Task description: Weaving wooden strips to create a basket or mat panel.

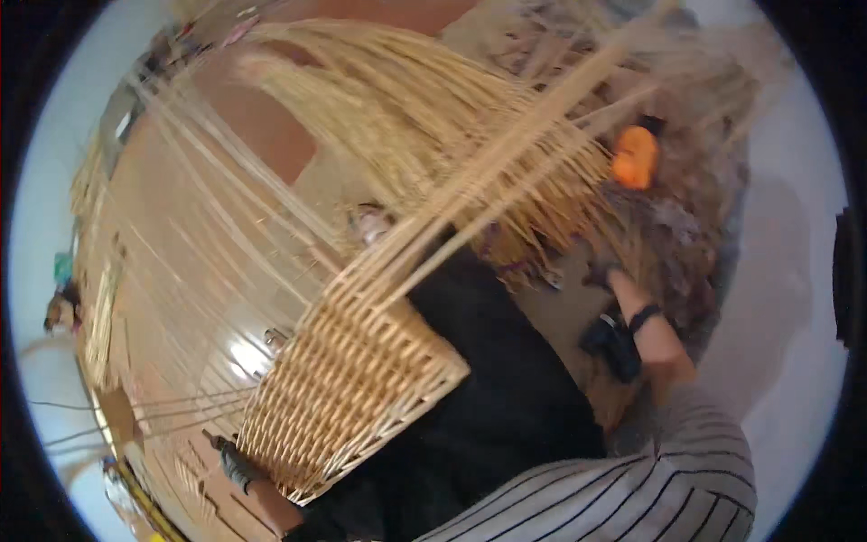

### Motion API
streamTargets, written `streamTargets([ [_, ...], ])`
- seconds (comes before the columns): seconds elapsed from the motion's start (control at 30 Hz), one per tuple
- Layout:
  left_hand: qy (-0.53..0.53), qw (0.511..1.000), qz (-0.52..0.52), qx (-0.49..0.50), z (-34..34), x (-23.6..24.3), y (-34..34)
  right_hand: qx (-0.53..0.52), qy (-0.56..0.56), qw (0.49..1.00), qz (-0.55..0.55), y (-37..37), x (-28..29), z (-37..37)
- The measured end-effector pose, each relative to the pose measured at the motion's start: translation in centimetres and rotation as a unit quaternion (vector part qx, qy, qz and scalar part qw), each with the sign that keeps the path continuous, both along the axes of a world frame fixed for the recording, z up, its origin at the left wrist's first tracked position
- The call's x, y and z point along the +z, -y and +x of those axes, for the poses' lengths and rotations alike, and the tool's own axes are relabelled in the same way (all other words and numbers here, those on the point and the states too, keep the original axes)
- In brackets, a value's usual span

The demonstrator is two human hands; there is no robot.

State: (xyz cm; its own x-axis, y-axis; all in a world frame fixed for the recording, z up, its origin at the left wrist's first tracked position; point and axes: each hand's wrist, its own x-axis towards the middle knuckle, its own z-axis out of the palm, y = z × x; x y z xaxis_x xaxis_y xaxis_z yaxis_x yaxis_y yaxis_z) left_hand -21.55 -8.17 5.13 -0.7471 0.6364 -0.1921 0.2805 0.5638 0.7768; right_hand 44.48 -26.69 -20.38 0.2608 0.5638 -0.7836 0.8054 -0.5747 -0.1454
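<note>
A half-woven wicker basket (339, 379) lies tilted across my lap, over dark cloth. Long pale stakes (506, 135) rise from its upper edge, fanning out to the left and upper right. At the basket's lower left side is my left hand (238, 467), in a dark glove, gripping the edge; part of its fingers is hidden. My right hand (607, 271) reaches out to the right, beside the cut ends of a large bundle of straw-coloured rods (406, 99). Motion blurs its fingers, so what they hold cannot be made out. A dark band circles that wrist.
An orange object (635, 157) lies among brown scraps (695, 226) at the right, near a pale wall (768, 271). A black object (614, 348) sits beside my right forearm. More rods (104, 316) and small items lie along the left wall.
</note>
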Motion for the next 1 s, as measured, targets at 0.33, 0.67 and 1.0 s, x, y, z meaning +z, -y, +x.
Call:
streamTargets([
  [0.33,0.176,0.971,0.146,0.063,1.7,-2.2,0.7,-0.16,0.164,0.973,-0.017,-0.7,-7.1,-10.4],
  [0.67,0.013,0.999,0.051,-0.008,4.9,-0.6,-0.3,-0.58,-0.517,0.61,0.153,6.3,7.4,-8.3],
  [1.0,0.305,0.774,0.079,-0.55,20.6,5.5,11.3,-0.247,-0.462,0.78,0.342,-4.7,28.5,-29.4],
])
